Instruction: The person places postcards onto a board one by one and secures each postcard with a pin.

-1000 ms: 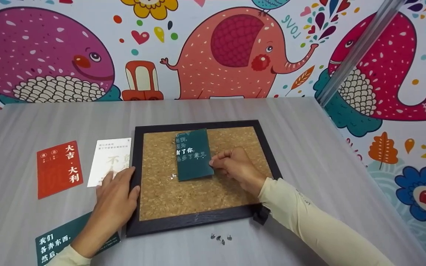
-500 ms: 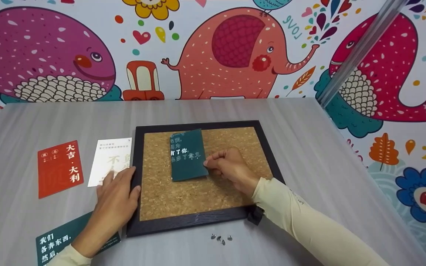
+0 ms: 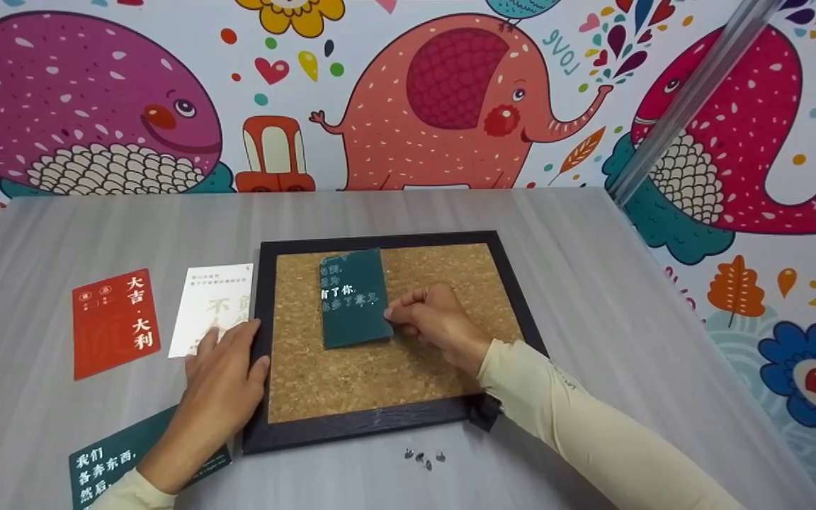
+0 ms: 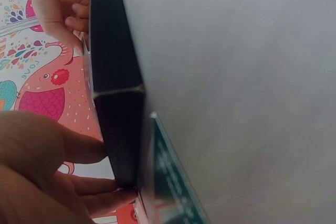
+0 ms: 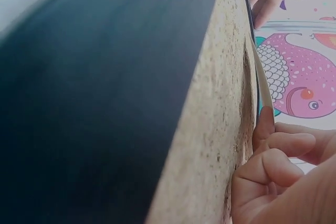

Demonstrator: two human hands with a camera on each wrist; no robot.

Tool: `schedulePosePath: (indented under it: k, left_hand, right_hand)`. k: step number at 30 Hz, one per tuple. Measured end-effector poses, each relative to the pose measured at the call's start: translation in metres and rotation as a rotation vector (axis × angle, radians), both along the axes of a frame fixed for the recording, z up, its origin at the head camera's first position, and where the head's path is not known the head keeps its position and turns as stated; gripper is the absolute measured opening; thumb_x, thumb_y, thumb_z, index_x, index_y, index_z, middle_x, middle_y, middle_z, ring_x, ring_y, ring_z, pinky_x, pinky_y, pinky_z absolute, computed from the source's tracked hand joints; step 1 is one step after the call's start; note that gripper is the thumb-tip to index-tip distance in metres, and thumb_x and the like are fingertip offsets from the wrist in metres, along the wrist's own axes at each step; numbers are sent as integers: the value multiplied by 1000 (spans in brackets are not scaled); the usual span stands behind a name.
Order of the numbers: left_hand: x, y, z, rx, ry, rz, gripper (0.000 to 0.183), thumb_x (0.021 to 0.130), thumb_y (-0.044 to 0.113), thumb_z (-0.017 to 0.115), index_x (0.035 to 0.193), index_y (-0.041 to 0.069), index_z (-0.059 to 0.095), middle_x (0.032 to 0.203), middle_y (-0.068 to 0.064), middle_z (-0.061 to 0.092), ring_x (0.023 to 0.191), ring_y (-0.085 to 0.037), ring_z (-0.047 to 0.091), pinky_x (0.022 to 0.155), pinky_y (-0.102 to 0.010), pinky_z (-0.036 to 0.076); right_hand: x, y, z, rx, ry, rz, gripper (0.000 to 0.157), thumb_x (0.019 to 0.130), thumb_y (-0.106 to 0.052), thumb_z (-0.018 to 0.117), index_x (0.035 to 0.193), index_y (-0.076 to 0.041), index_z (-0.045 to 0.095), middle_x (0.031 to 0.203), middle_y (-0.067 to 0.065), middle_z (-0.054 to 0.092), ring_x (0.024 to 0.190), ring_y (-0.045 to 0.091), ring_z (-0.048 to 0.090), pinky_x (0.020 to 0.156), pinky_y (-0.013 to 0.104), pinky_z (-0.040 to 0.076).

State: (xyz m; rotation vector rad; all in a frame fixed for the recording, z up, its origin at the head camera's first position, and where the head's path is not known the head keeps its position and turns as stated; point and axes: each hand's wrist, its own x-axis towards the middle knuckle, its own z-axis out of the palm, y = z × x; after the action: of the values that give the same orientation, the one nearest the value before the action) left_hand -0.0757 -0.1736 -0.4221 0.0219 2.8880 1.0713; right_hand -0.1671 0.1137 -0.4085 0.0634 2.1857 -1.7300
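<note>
Head view shows the right hand's fingers pinching the green card over the corkboard, the left hand touching its frame with relaxed fingers; positioning seems in hand, the next move likely calling for a tack.

Here's the grey table, carrying a black-framed corkboard, red card, white card, lettered green card and loose pins!
</note>
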Motion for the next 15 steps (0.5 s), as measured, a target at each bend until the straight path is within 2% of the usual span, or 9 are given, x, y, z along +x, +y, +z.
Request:
schedulePosePath:
  k: [8,15]
  left_hand:
    - [-1,0,-1,-10,21,4,56,109,4,59,159,-14,43,161,-41,44,156,-67,17,116,-90,7]
    - [0,1,0,-4,0,9,56,109,4,59,160,-14,42,163,-41,42,157,-66,14,117,-89,4]
  right_hand:
    - [-1,-1,2,0,-8,3,12,97,-2,76,103,7,79,76,0,64,64,9,51,52,21,36]
    - [-2,-4,5,3,-27,5,8,97,-2,77,99,4,81,77,1,65,64,10,51,51,21,36]
